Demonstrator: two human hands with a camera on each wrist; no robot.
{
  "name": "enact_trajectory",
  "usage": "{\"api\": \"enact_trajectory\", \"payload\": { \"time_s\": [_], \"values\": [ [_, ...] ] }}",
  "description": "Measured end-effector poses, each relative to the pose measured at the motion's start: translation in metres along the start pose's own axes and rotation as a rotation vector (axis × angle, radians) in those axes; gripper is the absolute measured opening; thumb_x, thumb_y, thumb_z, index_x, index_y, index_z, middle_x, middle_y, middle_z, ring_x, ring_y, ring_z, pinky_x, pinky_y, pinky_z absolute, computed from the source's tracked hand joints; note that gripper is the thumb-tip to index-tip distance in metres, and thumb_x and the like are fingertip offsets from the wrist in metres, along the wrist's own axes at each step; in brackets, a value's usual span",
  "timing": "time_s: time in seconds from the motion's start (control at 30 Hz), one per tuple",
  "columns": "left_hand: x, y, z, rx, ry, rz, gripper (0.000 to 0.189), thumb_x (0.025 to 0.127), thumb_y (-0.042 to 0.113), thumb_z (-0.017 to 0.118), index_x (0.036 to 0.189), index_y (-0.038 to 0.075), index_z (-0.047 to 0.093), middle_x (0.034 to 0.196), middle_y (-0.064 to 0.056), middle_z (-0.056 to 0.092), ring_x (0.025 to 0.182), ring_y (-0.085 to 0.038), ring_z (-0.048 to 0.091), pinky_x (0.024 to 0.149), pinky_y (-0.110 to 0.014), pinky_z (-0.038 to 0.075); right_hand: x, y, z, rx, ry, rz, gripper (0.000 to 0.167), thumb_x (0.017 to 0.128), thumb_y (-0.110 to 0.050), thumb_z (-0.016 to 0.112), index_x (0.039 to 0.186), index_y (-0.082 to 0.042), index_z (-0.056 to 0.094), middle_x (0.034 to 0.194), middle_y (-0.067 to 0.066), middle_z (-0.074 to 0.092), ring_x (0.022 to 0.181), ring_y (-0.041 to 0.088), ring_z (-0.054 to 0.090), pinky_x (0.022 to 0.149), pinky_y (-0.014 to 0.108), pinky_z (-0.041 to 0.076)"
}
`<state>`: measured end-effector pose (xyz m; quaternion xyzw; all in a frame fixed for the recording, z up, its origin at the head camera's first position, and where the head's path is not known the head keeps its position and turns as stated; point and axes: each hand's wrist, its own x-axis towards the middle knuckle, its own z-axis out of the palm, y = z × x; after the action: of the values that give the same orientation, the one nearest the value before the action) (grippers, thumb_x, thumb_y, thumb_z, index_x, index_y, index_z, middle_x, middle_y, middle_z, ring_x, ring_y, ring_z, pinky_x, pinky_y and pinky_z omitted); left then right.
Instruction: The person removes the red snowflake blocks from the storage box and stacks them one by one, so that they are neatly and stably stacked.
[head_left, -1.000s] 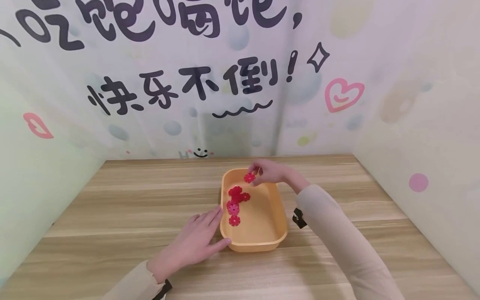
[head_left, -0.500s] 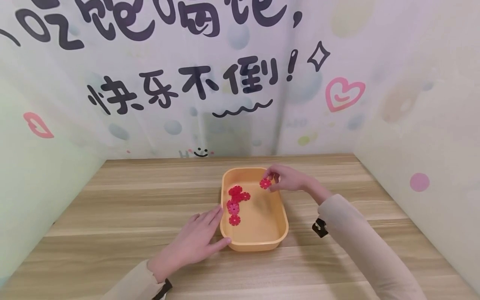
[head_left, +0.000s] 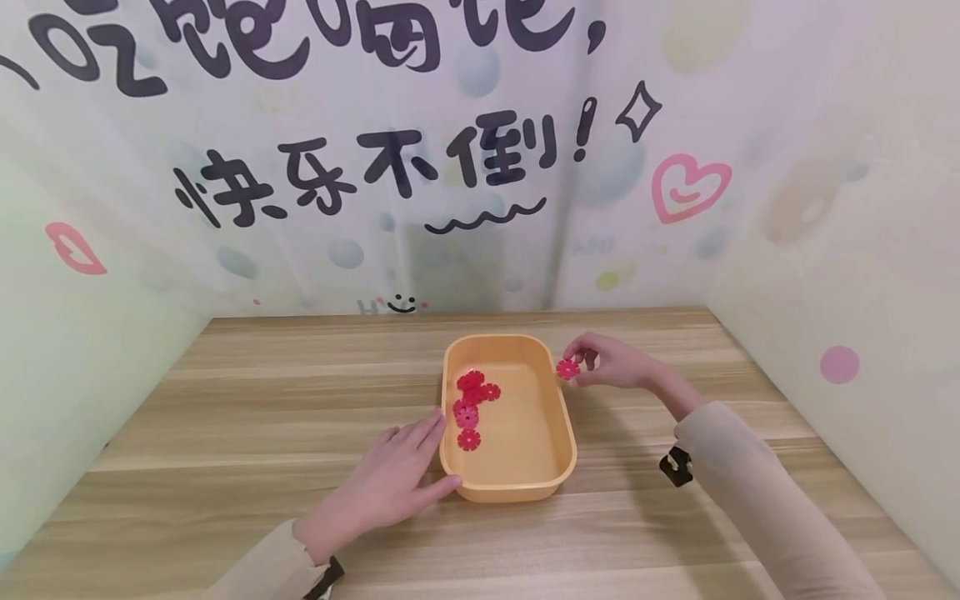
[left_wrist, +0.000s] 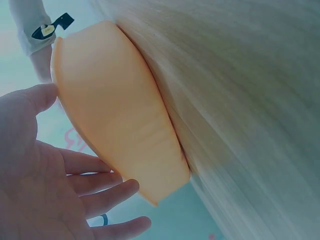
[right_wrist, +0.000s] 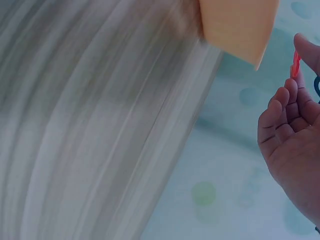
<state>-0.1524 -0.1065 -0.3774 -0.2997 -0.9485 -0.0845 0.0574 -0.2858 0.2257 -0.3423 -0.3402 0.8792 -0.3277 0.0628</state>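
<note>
The right hand (head_left: 611, 364) pinches a red disc (head_left: 567, 369) between thumb and fingers, just right of the far end of the tub (head_left: 521, 437). The left hand (head_left: 390, 479), fingers spread and gripping nothing, touches the tub's left side. The disc looks light, stiff, perhaps slick, hardly fragile; its notched rim seems the best hold.

Red notched disc (head_left: 567, 369), pinched near orange tub (head_left: 517, 488), similar discs (head_left: 472, 397) grouped inside, left side
</note>
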Motion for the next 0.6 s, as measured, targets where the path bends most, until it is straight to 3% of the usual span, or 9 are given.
{"api": "enact_trajectory", "payload": {
  "time_s": [0.23, 0.43, 0.6],
  "values": [
    [0.000, 0.000, 0.001, 0.004, -0.013, -0.009, 0.078, 0.084, 0.058, 0.042, 0.134, -0.001, 0.034, 0.138, -0.013, 0.031, 0.122, -0.025, 0.034, 0.091, -0.051, 0.031, -0.011, 0.020, 0.003, -0.039, -0.004, 0.073, 0.031, 0.072, -0.014, 0.071, 0.097, -0.002, 0.057, 0.083, 0.000, 0.054, 0.074, 0.018, 0.047, 0.067, 0.029, 0.040],
    [-0.001, 0.000, 0.000, 0.001, -0.013, -0.009, 0.078, 0.084, 0.058, 0.041, 0.134, -0.001, 0.034, 0.138, -0.013, 0.031, 0.122, -0.025, 0.034, 0.091, -0.050, 0.031, -0.019, 0.033, 0.010, -0.019, -0.024, 0.067, 0.026, 0.074, -0.008, 0.068, 0.096, 0.001, 0.057, 0.083, 0.003, 0.055, 0.073, 0.018, 0.048, 0.064, 0.029, 0.041],
    [-0.001, -0.001, 0.000, 0.008, -0.005, -0.002, 0.077, 0.084, 0.058, 0.041, 0.134, -0.001, 0.034, 0.138, -0.013, 0.031, 0.121, -0.025, 0.034, 0.091, -0.050, 0.032, -0.026, 0.035, 0.014, -0.003, -0.045, 0.115, 0.027, 0.073, -0.003, 0.066, 0.097, 0.004, 0.055, 0.084, 0.006, 0.055, 0.074, 0.018, 0.047, 0.065, 0.030, 0.041]
  ]
}}
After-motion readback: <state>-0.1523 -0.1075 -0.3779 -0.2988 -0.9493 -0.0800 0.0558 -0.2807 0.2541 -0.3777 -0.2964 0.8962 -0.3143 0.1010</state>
